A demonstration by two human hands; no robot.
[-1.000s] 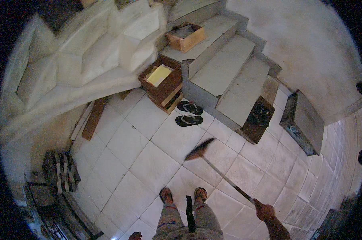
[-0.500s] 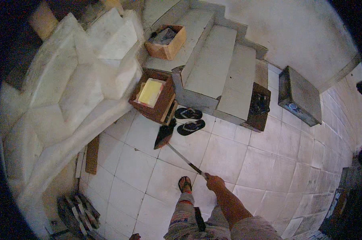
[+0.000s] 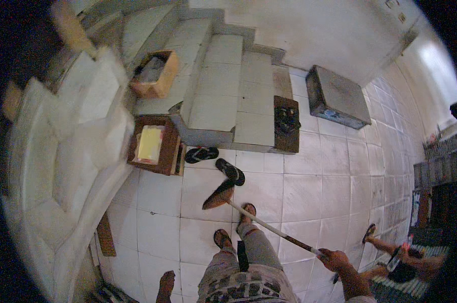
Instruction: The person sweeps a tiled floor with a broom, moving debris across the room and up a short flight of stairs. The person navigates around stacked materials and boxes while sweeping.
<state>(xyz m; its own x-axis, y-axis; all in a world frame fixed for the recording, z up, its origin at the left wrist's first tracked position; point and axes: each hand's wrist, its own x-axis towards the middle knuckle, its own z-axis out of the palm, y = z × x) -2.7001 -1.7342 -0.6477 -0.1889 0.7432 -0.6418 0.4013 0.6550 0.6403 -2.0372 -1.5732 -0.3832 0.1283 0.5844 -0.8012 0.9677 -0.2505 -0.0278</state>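
Note:
My right hand point(image 3: 333, 260) is closed around the end of a long-handled broom point(image 3: 271, 227). The handle slants up and left across the white tiles, and the dark, fan-shaped broom head point(image 3: 218, 197) lies on the floor. Its upper tip meets the lower end of one black flip-flop point(image 3: 230, 172), which sits turned at an angle. The other flip-flop point(image 3: 201, 155) lies crosswise beside a brown box point(image 3: 171, 129). Low at the left, my left hand point(image 3: 166, 283) hangs with its fingers curled in, apparently holding nothing. Both my sandaled feet stand just below the broom head.
Tiled steps point(image 3: 216, 86) rise ahead, carrying an open cardboard box point(image 3: 163, 83). At their right end lies a brown mat point(image 3: 286, 136) with dark things on it. A grey box-shaped block point(image 3: 339, 96) stands farther right. Another person point(image 3: 405, 260) sits low at the right edge.
The broom head has moved from beside the brown box to the right and nearer me. One flip-flop has shifted and turned. My right hand has swung right, and a second foot shows.

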